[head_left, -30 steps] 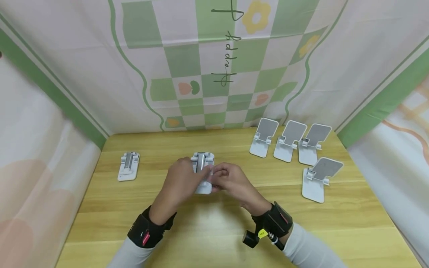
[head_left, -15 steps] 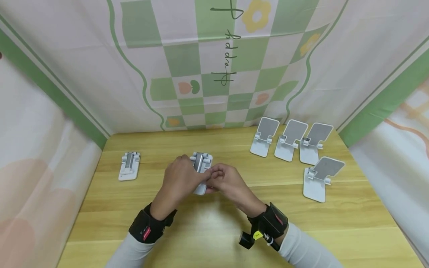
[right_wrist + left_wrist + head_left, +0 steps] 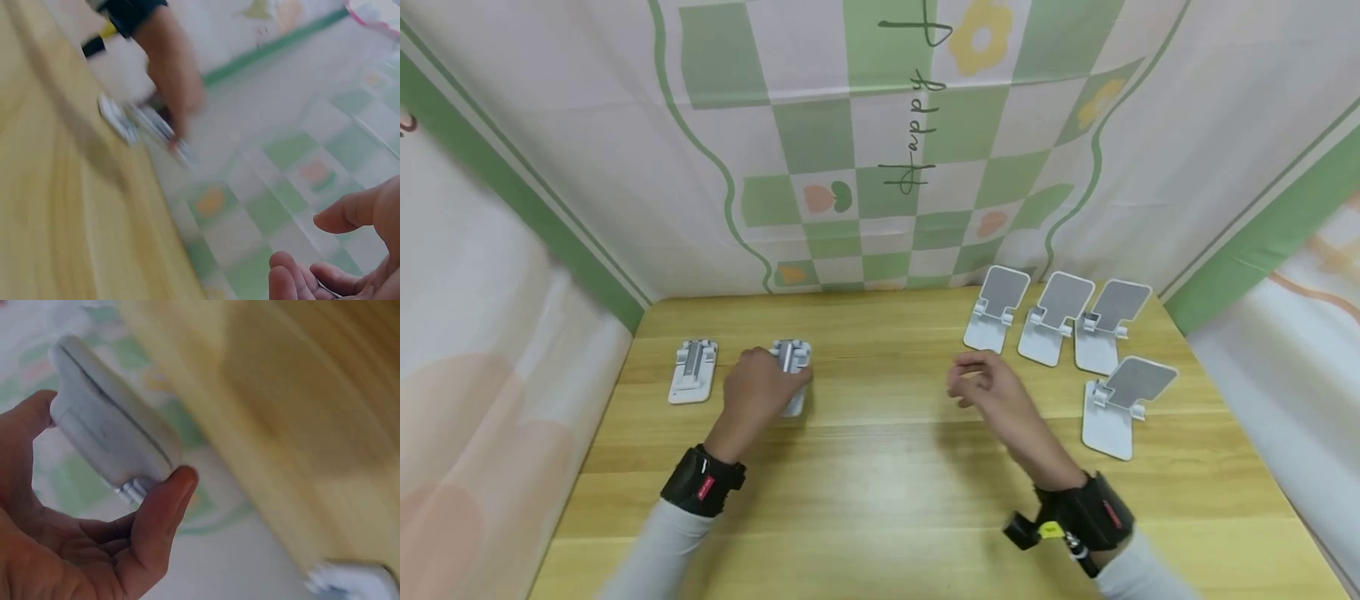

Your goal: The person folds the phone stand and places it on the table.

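My left hand [image 3: 760, 387] grips a folded white phone stand [image 3: 792, 367] just over the wooden table [image 3: 880, 483], to the right of another folded stand [image 3: 692, 372] that lies flat. The left wrist view shows thumb and fingers [image 3: 159, 515] curled round the white stand [image 3: 109, 434]. My right hand [image 3: 988, 392] hovers over the table's middle right with loosely curled fingers [image 3: 300, 281] and holds nothing. It is nearest the unfolded stands at the back right.
Three unfolded white stands [image 3: 1056, 321] stand in a row at the back right, with one more [image 3: 1116, 408] in front of them. Patterned cloth walls [image 3: 880, 150] close off the table at the back and both sides.
Both hands held the folded stand at the table's middle. Now my right hand has let go and moved right, and my left hand has carried the stand left, beside the other folded one.
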Demonstrator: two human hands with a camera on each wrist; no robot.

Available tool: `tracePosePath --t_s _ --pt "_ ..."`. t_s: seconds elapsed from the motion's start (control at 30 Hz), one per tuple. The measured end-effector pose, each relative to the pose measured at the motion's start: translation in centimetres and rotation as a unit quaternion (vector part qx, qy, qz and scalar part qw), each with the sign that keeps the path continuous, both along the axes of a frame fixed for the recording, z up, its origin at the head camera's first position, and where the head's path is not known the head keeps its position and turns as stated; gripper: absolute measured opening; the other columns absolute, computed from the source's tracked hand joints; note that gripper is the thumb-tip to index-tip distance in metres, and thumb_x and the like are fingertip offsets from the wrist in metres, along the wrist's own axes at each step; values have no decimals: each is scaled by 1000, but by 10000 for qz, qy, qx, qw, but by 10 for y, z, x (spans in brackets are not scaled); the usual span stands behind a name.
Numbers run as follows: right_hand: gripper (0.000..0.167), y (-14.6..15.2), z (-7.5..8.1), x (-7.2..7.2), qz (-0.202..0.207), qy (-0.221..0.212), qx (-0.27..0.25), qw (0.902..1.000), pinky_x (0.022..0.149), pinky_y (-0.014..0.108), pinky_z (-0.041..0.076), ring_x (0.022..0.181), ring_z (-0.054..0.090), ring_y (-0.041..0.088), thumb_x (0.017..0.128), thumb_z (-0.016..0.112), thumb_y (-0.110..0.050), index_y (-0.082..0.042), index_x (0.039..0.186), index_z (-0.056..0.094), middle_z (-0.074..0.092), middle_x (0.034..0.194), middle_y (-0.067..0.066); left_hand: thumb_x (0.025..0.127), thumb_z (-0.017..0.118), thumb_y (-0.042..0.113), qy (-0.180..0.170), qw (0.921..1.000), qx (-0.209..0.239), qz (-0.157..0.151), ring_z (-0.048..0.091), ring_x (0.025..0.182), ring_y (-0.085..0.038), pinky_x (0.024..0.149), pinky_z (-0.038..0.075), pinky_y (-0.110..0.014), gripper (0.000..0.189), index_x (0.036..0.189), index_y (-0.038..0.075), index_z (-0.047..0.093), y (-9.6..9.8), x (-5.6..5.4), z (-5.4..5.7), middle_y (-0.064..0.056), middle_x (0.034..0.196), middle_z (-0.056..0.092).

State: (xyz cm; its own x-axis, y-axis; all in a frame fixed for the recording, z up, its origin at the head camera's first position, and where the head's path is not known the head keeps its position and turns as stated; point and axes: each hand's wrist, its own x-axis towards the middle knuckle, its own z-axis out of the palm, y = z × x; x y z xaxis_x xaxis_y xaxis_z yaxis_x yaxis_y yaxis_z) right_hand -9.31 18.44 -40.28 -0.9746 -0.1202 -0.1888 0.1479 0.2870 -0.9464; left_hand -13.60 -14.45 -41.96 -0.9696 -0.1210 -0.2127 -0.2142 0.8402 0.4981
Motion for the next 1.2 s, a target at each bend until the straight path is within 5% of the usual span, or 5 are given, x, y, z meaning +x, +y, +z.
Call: tracePosePath --t_s 0.2,0.37,0.6,0.93,1.2 --pt "41 68 9 10 -931 532 1077 9884 79 18 54 91 62 -4 105 60 -25 -1 136 49 62 118 -1 89 71 51 281 9985 -405 236 46 46 -15 40 35 -26 54 57 15 47 -42 -21 -24 3 52 44" --pt "35 115 15 21 -1759 1346 2417 9447 69 7 46 84 53 -15 101 65 -25 -1 127 60 64 111 -1 91 71 47 265 9973 -553 408 48 50 -18 44 34 -28 54 56 14 45 -63 -28 -34 1 53 45" --pt "40 162 12 20 -1270 2207 4121 8748 89 57 37 109 48 53 91 73 -3 14 125 60 54 120 39 94 68 38 88 9980 -521 359 47 49 -17 44 33 -28 51 55 14 45 -75 -29 -43 0 51 46" --pt "31 187 -6 12 -638 2721 4481 8492 77 63 44 99 53 51 82 74 12 11 113 68 62 108 33 93 69 40 -266 9950 -903 320 53 65 -23 51 39 -30 47 61 7 60 -74 -37 -55 -8 64 59" --pt "24 199 -2 1 -501 2600 4525 8515 67 62 49 88 61 49 83 74 12 7 105 72 67 100 30 93 71 40 -170 9948 -953 300 52 66 -23 52 38 -31 48 60 8 60 -71 -38 -52 -6 61 55"
